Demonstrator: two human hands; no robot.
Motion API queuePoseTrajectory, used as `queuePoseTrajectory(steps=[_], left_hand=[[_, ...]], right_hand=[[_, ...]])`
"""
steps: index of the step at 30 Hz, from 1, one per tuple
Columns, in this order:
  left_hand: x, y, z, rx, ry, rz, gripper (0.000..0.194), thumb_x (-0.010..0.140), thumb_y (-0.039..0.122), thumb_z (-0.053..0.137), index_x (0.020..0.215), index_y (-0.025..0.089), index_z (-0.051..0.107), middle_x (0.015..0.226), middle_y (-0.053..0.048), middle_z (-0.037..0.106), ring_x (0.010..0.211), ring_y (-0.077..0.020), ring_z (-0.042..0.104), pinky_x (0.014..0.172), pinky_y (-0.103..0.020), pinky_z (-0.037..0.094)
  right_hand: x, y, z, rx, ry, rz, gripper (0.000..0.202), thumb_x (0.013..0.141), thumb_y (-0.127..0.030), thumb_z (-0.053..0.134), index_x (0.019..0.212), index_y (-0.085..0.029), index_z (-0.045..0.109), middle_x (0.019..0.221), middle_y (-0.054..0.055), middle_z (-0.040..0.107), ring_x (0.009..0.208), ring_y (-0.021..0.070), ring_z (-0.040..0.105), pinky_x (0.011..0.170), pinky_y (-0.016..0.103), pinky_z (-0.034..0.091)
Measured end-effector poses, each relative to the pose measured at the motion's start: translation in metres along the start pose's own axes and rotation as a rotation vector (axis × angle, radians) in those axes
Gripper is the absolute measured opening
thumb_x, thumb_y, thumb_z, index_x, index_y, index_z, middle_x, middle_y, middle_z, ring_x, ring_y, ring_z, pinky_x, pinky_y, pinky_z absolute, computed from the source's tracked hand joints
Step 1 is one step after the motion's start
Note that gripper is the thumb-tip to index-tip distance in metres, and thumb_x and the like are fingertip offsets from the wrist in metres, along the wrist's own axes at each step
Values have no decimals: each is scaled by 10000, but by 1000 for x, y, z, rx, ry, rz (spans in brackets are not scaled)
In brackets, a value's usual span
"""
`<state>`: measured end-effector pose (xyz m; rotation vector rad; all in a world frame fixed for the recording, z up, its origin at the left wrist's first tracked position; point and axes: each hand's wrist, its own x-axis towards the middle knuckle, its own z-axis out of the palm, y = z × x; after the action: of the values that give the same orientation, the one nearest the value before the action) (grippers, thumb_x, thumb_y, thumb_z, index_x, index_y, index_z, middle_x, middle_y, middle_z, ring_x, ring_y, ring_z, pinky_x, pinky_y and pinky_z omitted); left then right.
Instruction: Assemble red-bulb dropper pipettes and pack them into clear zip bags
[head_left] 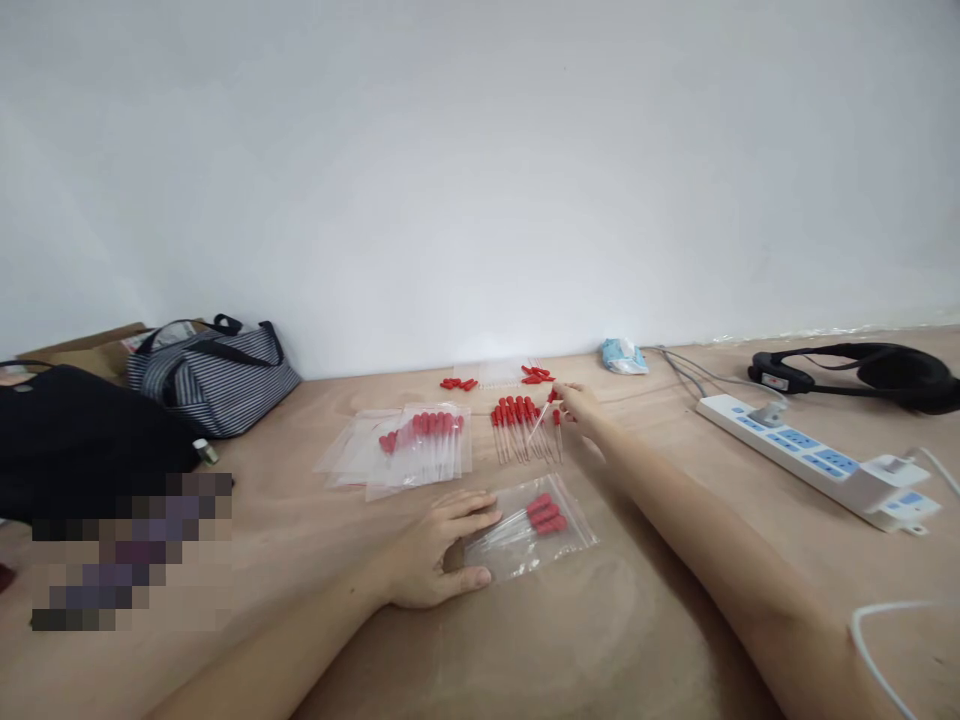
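Note:
My left hand (442,550) lies with its fingers apart on the left edge of a clear zip bag (525,560) that holds several red-topped droppers. Farther forward, my right hand (576,402) pinches one red-topped dropper (541,415), its clear tip pointing down and left. Just below and left of that hand, a row of red-topped droppers (511,425) lies side by side on the table. Stacked clear bags (412,450) with more red-topped droppers are left of the row. Small groups of red-topped pieces (459,384) lie near the wall.
At the left are a striped bag (217,375), a black bag (82,440) and a small bottle (205,452). On the right, a white power strip (814,450) with cables lies before a black headset (862,380). A blue tissue pack (623,356) sits by the wall.

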<state>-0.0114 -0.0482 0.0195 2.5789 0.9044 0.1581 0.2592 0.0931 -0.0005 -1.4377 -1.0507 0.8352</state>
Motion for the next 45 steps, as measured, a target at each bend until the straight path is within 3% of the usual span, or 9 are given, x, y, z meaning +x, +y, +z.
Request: queuePoseTrajectory(steps=[5, 11, 18, 28, 34, 38, 45], left_hand=[[1, -3, 2, 9, 15, 19, 572, 767, 462, 513, 1282, 262, 363, 1372, -51, 308, 1249, -274, 265, 1011, -468, 237], [2, -3, 1, 8, 26, 32, 556, 775, 463, 503, 1279, 273, 364, 1373, -46, 308, 1243, -281, 273, 1003, -479, 242], [3, -3, 2, 5, 42, 49, 547, 775, 458, 506, 1274, 279, 370, 1373, -47, 307, 1237, -286, 282, 997, -490, 246], [2, 0, 0, 14, 23, 12, 544, 770, 443, 515, 1268, 269, 384, 1367, -45, 318, 1237, -283, 283, 1000, -478, 253], [2, 0, 0, 21, 20, 20, 540, 779, 453, 503, 1274, 281, 372, 1370, -41, 313, 1237, -283, 284, 997, -478, 254], [2, -1, 1, 31, 13, 30, 552, 782, 471, 492, 1284, 286, 355, 1374, -40, 305, 1244, -281, 271, 1003, -479, 242], [3, 1, 0, 35, 22, 29, 539, 784, 469, 488, 1275, 280, 370, 1372, -42, 310, 1242, -276, 278, 1001, -478, 244]], right_hand=[[-34, -6, -41, 158, 32, -47, 231, 782, -351, 431, 632, -176, 438, 554, -20, 518, 389, 49, 425, 359, 166, 332], [-87, 20, -66, 339, 35, 24, 273, 712, -440, 536, 651, -192, 440, 528, -31, 502, 410, 69, 462, 370, 182, 389], [-106, 25, -56, 404, -38, 28, 342, 673, -516, 566, 685, -199, 440, 568, -8, 539, 464, 102, 524, 440, 229, 448], [-112, 24, -57, 423, -126, 64, 370, 653, -525, 596, 690, -192, 438, 563, -17, 567, 469, 87, 541, 472, 211, 454], [-117, 19, -61, 348, -386, 98, 348, 598, -453, 674, 667, -169, 484, 601, -18, 579, 539, 85, 565, 551, 213, 471], [-122, 14, -63, 170, -586, 86, 324, 571, -404, 701, 683, -144, 544, 519, -41, 549, 456, 66, 509, 458, 193, 419], [-129, 11, -52, 195, -673, 82, 348, 540, -358, 716, 771, -138, 576, 608, -18, 604, 534, 80, 547, 541, 218, 439]])
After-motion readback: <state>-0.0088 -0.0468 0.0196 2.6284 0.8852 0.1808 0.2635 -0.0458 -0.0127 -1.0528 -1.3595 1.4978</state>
